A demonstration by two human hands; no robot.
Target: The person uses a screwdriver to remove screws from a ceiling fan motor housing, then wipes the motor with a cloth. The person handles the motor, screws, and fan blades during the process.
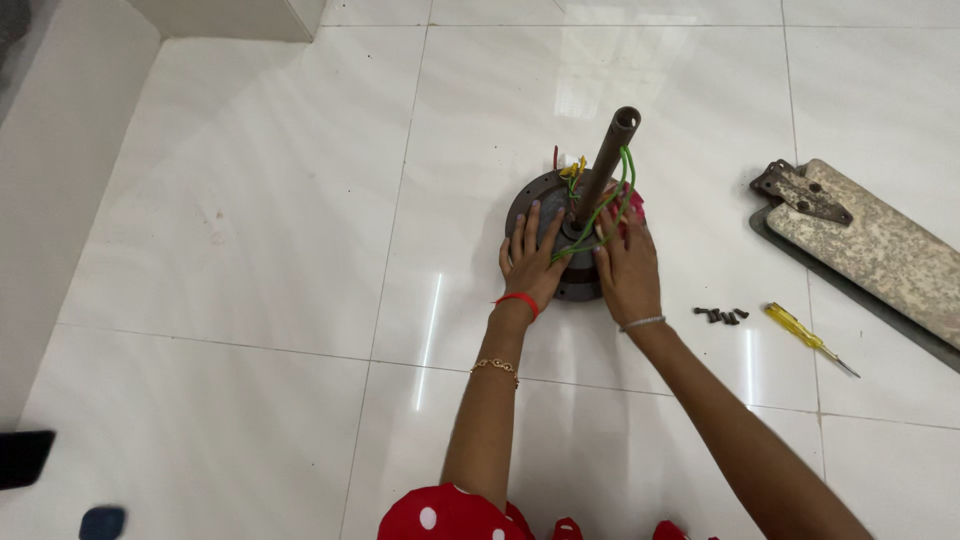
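Fan motor [545, 200], round, on floor tiles [280, 230]: left hand [530, 262] and right hand [628, 268] pressed flat on it, fingers spread, steadying the upright shaft [607, 160]; screws [720, 315], screwdriver [805, 337] within reach

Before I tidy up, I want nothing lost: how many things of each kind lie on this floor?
Round motor housing with rod, under the left hand and right hand: 1
Fan blades: 2, stacked
Yellow screwdriver: 1
Pile of dark screws: 1, too small to count singly
Total: 5
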